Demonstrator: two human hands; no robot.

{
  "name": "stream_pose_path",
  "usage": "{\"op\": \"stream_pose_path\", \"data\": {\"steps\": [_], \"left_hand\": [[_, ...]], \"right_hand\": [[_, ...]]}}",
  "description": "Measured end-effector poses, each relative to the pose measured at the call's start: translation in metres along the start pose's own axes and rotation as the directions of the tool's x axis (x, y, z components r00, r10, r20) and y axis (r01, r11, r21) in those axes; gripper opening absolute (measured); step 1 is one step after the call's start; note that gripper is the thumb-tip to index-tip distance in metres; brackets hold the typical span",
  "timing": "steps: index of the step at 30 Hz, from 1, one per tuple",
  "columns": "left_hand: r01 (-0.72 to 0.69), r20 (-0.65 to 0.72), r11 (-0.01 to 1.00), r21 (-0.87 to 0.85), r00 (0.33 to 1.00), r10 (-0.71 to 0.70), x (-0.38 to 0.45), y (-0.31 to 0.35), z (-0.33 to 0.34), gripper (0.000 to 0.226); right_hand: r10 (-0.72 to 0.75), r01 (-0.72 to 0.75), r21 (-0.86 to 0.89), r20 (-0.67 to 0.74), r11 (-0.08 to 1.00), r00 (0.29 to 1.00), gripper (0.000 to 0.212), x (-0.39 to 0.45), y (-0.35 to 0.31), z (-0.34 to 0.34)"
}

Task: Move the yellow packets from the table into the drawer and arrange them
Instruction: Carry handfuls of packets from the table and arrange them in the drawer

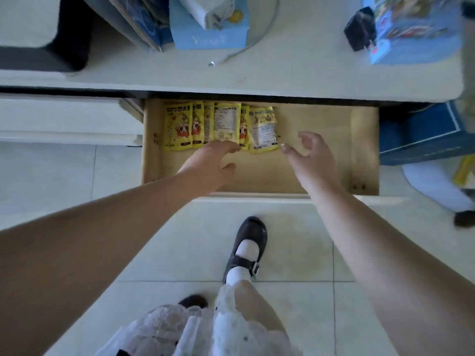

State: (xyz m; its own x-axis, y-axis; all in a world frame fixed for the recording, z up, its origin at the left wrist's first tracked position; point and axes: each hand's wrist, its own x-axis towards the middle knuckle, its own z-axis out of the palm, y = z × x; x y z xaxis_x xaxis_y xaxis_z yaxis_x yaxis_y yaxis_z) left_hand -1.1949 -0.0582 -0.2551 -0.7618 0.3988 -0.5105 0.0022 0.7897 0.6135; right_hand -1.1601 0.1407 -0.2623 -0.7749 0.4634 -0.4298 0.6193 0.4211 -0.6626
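Overlapping glossy yellow packets (218, 125), seemingly flat, wooden drawer (321, 150)

Saw flat yellow foil packets (221, 125) printed with red cartoon faces and white label panels, inside a pale wooden drawer (365, 150); light blue cardboard boxes (208, 34) on a cream tabletop (282, 70); glossy black strapped shoe (248, 242) over a white sock, on pale grey floor tiles (290, 240).
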Motion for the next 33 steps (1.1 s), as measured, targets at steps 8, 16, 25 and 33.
{"op": "stream_pose_path", "data": {"steps": [8,16,25,33], "left_hand": [[0.042,0.097,0.954,-0.298,0.995,-0.013,-0.117,0.121,-0.019,0.023],[-0.048,0.309,0.966,-0.253,0.942,0.128,-0.249,0.226,0.030,0.020],[-0.280,0.665,0.957,-0.082,0.699,0.262,-0.435,0.290,0.189,0.024],[-0.465,0.868,0.885,0.031,0.451,0.207,-0.660,0.257,0.330,0.023]], "right_hand": [[0.139,-0.134,0.268,-0.001,0.954,0.990,0.046,-0.164,-0.017,-0.114],[0.383,-0.240,0.474,-0.232,0.847,0.894,0.046,-0.362,0.041,-0.202],[0.727,-0.279,0.745,-0.376,0.606,0.575,0.049,-0.613,0.170,-0.224],[0.912,-0.203,0.903,-0.327,0.379,0.248,0.053,-0.879,0.258,-0.164]]}}
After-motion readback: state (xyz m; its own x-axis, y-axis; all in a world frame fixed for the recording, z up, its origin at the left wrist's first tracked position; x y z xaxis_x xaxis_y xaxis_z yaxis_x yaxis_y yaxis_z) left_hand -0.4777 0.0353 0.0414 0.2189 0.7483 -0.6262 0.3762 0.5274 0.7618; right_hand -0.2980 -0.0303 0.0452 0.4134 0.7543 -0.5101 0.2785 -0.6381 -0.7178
